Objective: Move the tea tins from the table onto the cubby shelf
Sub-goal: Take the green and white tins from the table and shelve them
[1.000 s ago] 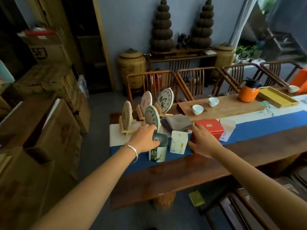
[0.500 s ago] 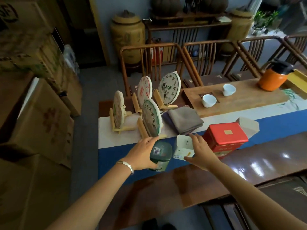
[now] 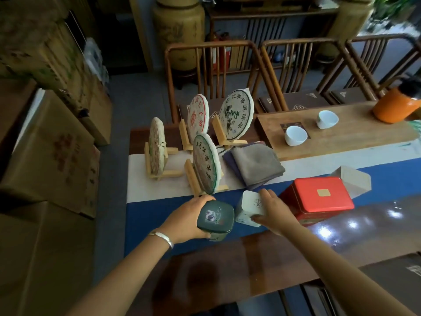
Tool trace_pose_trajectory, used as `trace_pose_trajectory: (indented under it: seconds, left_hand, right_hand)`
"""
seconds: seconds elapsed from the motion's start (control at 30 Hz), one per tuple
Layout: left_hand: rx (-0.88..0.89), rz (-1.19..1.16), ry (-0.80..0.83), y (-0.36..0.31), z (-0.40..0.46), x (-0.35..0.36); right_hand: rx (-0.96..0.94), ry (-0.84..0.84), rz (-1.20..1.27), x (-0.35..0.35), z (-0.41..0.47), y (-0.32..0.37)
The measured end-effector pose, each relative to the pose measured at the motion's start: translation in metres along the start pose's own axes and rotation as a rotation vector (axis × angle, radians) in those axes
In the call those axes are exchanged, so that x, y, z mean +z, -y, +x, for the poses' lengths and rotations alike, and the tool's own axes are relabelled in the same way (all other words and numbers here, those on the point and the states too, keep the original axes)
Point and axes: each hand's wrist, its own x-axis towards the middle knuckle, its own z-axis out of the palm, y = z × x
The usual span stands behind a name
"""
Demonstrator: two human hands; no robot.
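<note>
Head view. The left hand (image 3: pixel 186 221) grasps the green tin (image 3: pixel 216 217) from its left side, fingers curled round the lid. The right hand (image 3: pixel 274 212) grasps the white tin (image 3: pixel 249 207), fingers at its far edge and thumb at its near edge. Both tins are over the blue runner (image 3: pixel 148 215) on the table (image 3: pixel 227 270). The red tin (image 3: pixel 319 198) stands just right of the white tin. Tea cakes (image 3: pixel 206 164) on stands sit behind.

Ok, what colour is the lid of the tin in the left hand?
Dark green lid with a pale printed picture, gripped by the left hand; head view.
</note>
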Motion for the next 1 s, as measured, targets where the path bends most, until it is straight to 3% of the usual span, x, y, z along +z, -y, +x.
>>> trace_pose_trajectory:
  seconds: [0.57,0.77,1.0]
  left_hand:
    - [-0.071,-0.235,-0.109,-0.007,-0.005,0.009]
    - [-0.163,-0.363,-0.244,-0.004,-0.031,0.008]
    - [-0.328,-0.591,-0.430,0.001,-0.118,-0.010]
  right_hand:
    - [0.043,-0.050,0.227,0.013,-0.009,-0.007]
    - [0.010,-0.139,0.340,0.008,-0.028,-0.001]
    - [-0.113,-0.019,0.624,-0.009,-0.049,0.023]
